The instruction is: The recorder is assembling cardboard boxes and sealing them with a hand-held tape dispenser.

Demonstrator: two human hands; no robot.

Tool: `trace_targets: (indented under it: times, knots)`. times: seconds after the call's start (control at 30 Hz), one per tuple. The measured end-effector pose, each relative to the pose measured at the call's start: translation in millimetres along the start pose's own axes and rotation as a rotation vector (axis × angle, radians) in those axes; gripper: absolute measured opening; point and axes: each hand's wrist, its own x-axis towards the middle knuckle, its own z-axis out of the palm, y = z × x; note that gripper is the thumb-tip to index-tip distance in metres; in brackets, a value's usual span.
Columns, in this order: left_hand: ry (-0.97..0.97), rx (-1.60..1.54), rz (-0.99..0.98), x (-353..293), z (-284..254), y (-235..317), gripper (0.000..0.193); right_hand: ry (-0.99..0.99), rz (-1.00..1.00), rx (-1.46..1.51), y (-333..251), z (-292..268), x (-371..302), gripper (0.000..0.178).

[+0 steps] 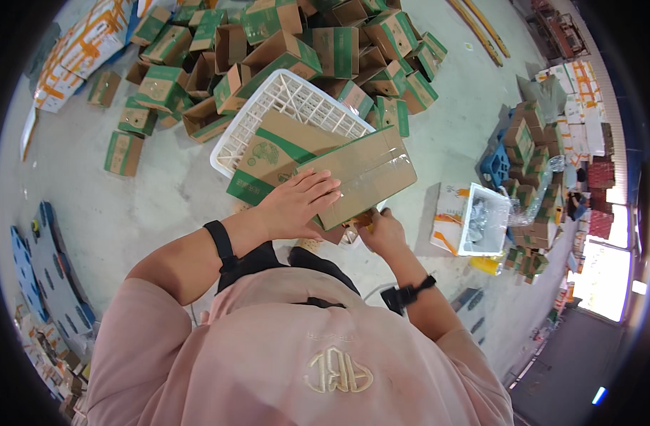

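Note:
A brown cardboard box (375,174) with green edges lies tilted in front of me, a strip of clear tape along its upper face. My left hand (300,202) rests on its left end, fingers stretched out flat. At the box's near edge is my right hand (383,231), its fingers curled in around something small that the box and fingers mostly hide. Under the box, a flat brown and green cardboard piece (279,149) leans over a white plastic crate (243,117), whose lattice shows behind.
Many open brown and green boxes (332,53) are heaped on the floor beyond the crate. On the right stands a white foam box (488,220) with clear plastic inside, near a blue pallet (495,167). Taped white packages (84,53) lie far left, more pallets (55,277) nearer.

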Motion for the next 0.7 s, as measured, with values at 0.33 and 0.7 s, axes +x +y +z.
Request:
trace_targets:
  times: [0.33,0.7]
  knots:
    - [0.015,-0.082,-1.186,-18.1,14.1,-149.9,0.061,-0.075,0.346,1.587,137.8,40.4,22.8,0.036]
    - [-0.099,0.180,-1.140,-47.1,75.1,-186.2,0.084,0.279,0.684,2.178,100.0,172.0,58.4,0.030]
